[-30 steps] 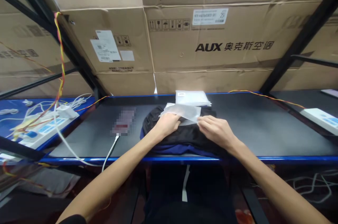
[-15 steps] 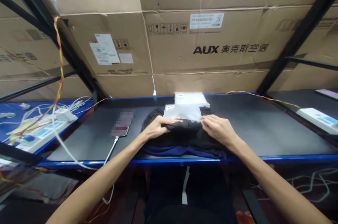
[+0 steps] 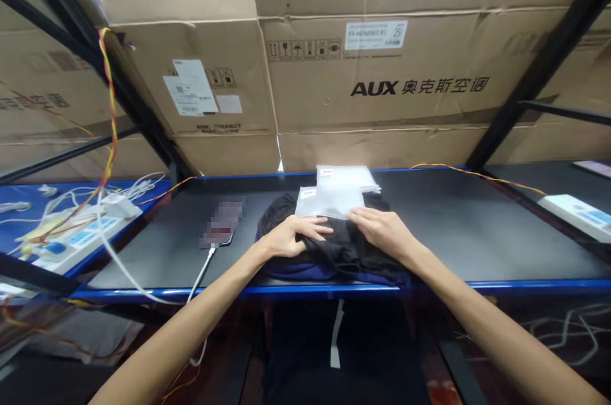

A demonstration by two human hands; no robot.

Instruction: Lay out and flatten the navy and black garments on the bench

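Note:
A pile of black cloth (image 3: 334,249) with dark blue cloth (image 3: 305,271) under it lies at the front edge of the table. My left hand (image 3: 293,234) rests on the black cloth with its fingers spread. A translucent plastic bag (image 3: 329,201) with a small white label lies on the back of the cloth. At the bag's lower right corner, my right hand (image 3: 382,232) has its fingers pressed together; whether they pinch the bag or only touch it is hidden. Behind lie more translucent bags (image 3: 346,177).
A blurred phone (image 3: 222,225) with a white cable lies to the left. Power strips (image 3: 86,242) with tangled cables stand at far left, another strip (image 3: 577,214) at right. Large cardboard boxes (image 3: 382,106) and black metal posts (image 3: 534,67) rise behind the table.
My left fingers have spread and come off the fold of black cloth, which now lies lower. My right hand has moved slightly left along the bag's edge. The bag lies flatter.

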